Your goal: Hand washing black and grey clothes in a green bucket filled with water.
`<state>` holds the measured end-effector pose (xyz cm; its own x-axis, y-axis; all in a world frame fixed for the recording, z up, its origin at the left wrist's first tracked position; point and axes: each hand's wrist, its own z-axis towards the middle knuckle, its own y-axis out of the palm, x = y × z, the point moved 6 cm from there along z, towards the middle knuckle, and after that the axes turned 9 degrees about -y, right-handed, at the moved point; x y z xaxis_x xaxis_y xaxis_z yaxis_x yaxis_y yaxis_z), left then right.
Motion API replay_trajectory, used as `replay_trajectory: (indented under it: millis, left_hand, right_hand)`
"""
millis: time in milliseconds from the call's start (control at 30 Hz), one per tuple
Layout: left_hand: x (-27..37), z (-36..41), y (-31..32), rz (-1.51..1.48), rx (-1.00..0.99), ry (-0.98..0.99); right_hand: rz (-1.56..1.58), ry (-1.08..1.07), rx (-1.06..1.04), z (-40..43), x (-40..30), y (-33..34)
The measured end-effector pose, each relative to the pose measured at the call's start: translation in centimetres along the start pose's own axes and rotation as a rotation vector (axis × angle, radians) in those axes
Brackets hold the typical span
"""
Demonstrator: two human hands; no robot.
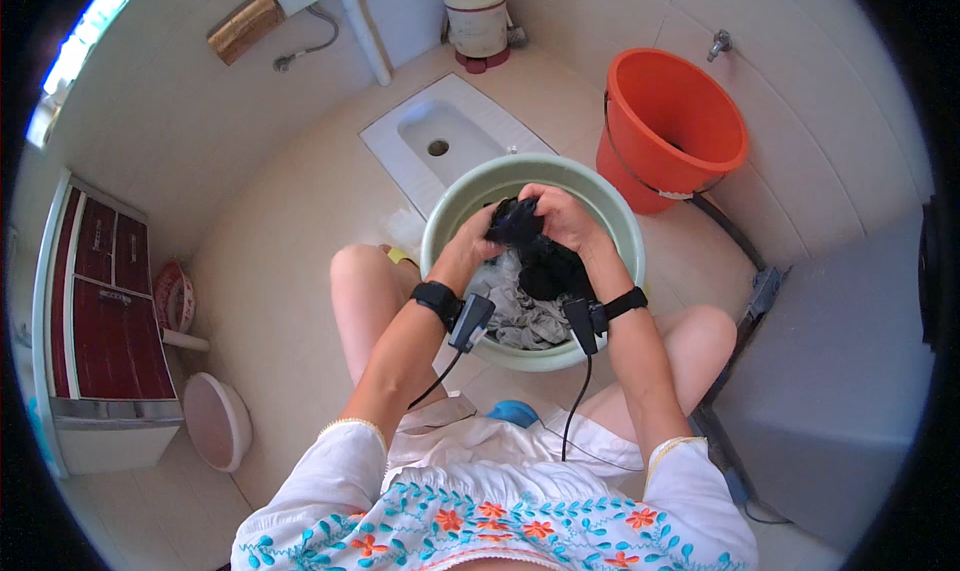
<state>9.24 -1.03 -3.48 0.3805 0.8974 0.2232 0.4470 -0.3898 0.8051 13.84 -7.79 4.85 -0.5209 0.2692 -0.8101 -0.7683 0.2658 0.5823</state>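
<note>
Over a pale green plastic basin (pixel 534 164), both hands grip a bunched black cloth (pixel 516 222). My left hand (pixel 474 233) closes on its left side, and my right hand (pixel 559 214) pinches it from the upper right. The black fabric hangs down to a darker heap (pixel 551 271) inside the basin; I cannot tell whether it is one piece. Below it, crumpled grey cloth (pixel 529 319) lies in the basin. Each wrist wears a black strap with a small cabled device.
A white squat toilet (pixel 480 120) is set in the floor behind the basin. An orange bucket (pixel 667 166) stands at the right under a wall tap (pixel 719 44). Further back is a pedal bin (pixel 476 23). Left are a dark red cabinet (pixel 112 301) and a pink basin (pixel 225 421). A grey panel (pixel 817 361) stands right.
</note>
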Motion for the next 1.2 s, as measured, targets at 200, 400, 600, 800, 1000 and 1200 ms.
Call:
replay_trajectory:
  millis: [200, 400, 600, 800, 1000, 1200]
  left_hand:
    - [-2.3, -3.3, 5.2, 0.327, -0.207, -0.01]
    - [-3.6, -4.8, 4.0, 0.205, -0.156, -0.078]
    - [-4.6, -3.8, 2.8, 0.091, -0.042, -0.125]
    - [-4.6, -3.0, 1.8, 0.491, 0.061, -0.128]
    - [-4.3, -2.6, 1.2, 0.806, 0.324, 0.101]
    - [-3.3, -2.1, 0.8, 1.481, 0.556, 0.749]
  right_hand:
    - [-0.359, -0.221, 0.366, -0.6, 2.0, -8.2]
    - [0.292, 0.133, 0.131, -1.4, 3.5, -1.4]
    - [0.112, -0.018, 0.189, -0.1, 3.3, -2.3]
    - [-0.374, -0.027, 0.085, 1.1, 3.4, -2.0]
    - [-1.029, -0.106, 0.232, 1.8, 4.1, -3.0]
    - [-1.366, -0.048, 0.43, 1.1, 4.5, -2.6]
